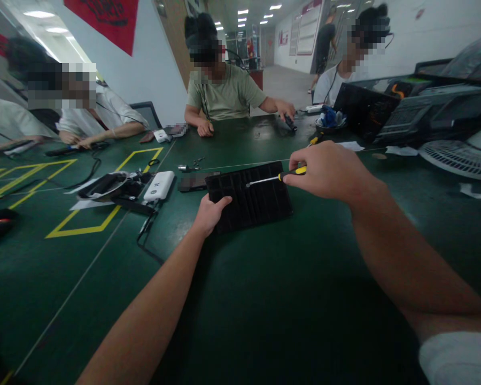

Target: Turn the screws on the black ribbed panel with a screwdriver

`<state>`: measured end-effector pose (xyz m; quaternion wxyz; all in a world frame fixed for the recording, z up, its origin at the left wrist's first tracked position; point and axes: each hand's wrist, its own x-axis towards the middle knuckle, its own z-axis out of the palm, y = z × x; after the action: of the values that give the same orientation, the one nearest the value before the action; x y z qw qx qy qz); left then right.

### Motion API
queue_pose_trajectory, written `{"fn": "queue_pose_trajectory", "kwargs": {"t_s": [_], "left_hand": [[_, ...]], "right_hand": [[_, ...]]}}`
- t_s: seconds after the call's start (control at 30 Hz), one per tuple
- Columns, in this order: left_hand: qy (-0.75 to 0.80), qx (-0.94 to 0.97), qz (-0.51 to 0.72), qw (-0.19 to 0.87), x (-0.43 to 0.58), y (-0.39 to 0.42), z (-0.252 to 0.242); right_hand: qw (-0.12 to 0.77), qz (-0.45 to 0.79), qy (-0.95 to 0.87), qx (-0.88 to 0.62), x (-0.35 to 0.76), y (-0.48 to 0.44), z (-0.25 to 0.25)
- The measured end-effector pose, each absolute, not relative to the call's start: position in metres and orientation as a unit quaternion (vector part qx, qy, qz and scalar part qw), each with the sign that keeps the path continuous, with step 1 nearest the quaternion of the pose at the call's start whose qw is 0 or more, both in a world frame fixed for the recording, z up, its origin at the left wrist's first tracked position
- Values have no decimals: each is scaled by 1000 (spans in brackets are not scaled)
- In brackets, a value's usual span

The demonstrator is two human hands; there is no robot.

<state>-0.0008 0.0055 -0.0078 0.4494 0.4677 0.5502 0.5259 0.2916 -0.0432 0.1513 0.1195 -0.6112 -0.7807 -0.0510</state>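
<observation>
Your right hand (324,170) grips one screwdriver (272,178), tip on the panel (250,198) lying on the table (264,299). Your left hand (208,213) pinches its 8 o'clock corner. One power bank (159,185) lies at 9 o'clock, one fan (460,158) at 3. Three people (224,91) sit opposite.

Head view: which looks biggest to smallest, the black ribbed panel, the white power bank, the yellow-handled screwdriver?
1. black ribbed panel
2-3. white power bank and yellow-handled screwdriver: unsure; the screwdriver is longer but thinner, with its handle partly hidden in the right hand.
</observation>
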Motion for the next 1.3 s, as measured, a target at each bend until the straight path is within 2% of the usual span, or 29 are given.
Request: {"fn": "queue_pose_trajectory", "kwargs": {"t_s": [0.33, 0.83, 1.3], "left_hand": [[547, 465, 526, 456, 0, 5, -8], [548, 464, 526, 456, 0, 6, -7], [546, 464, 526, 458, 0, 6, -9]], "right_hand": [[118, -53, -780, -612, 289, -41, 147], [70, -29, -796, -600, 284, -43, 143], [77, -23, -793, -604, 289, -39, 145]]}}
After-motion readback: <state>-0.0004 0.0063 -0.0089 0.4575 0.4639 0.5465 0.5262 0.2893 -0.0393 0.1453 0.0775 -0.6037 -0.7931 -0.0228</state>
